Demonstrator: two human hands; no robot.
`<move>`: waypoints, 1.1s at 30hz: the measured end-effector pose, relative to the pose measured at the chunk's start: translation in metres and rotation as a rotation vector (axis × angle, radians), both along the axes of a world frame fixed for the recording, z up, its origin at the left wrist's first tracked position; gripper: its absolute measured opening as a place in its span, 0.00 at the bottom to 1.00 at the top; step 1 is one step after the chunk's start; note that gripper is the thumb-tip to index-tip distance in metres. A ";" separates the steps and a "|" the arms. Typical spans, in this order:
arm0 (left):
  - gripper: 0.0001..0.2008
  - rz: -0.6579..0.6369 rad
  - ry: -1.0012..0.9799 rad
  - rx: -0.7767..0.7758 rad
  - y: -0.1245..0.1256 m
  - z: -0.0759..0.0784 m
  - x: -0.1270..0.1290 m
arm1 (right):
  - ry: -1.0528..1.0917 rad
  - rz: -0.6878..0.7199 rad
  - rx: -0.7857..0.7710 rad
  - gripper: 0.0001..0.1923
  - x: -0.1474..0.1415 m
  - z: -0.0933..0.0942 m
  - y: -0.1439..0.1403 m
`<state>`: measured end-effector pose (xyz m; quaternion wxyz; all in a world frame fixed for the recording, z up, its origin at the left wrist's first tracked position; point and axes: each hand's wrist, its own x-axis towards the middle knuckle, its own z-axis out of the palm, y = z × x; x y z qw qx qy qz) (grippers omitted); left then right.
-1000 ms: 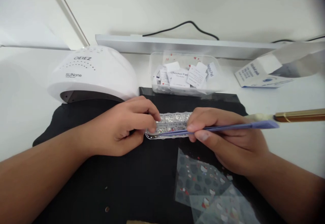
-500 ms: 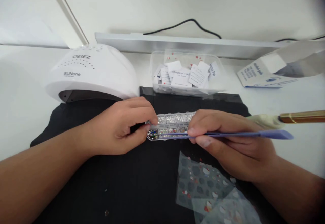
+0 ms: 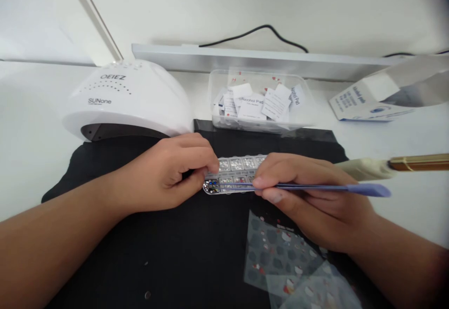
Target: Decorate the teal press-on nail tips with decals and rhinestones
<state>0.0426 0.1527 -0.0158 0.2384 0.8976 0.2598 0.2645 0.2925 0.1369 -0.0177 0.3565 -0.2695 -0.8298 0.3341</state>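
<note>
My left hand (image 3: 182,172) is closed, thumb and forefinger pinching the left end of a clear rhinestone case (image 3: 234,174) on the black mat. Two rows of small compartments hold silvery and coloured stones. In my right hand (image 3: 310,192), between thumb and fingers, are slim blue-purple tweezers (image 3: 368,190) lying almost level. Their thin tips reach left over the front row, near the dark multicoloured stones (image 3: 211,186) in the end compartment. Whether a stone is between the tips is too small to tell. My right fingers cover the case's right end.
Behind my left hand stands a white nail lamp (image 3: 129,96). A clear tub (image 3: 257,125) of alcohol pads and an opened box (image 3: 368,101) sit farther back. Sticker sheets (image 3: 270,253) lie on the black mat (image 3: 140,253). A brown-handled brush (image 3: 419,162) is at the right.
My right hand has shifted slightly left with the tweezers, whose rear end has moved left and a little lower. My left hand stays at the case's end.
</note>
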 end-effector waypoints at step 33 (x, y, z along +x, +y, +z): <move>0.09 -0.011 -0.011 -0.007 0.001 0.000 0.000 | 0.036 0.009 -0.047 0.07 0.001 0.000 0.000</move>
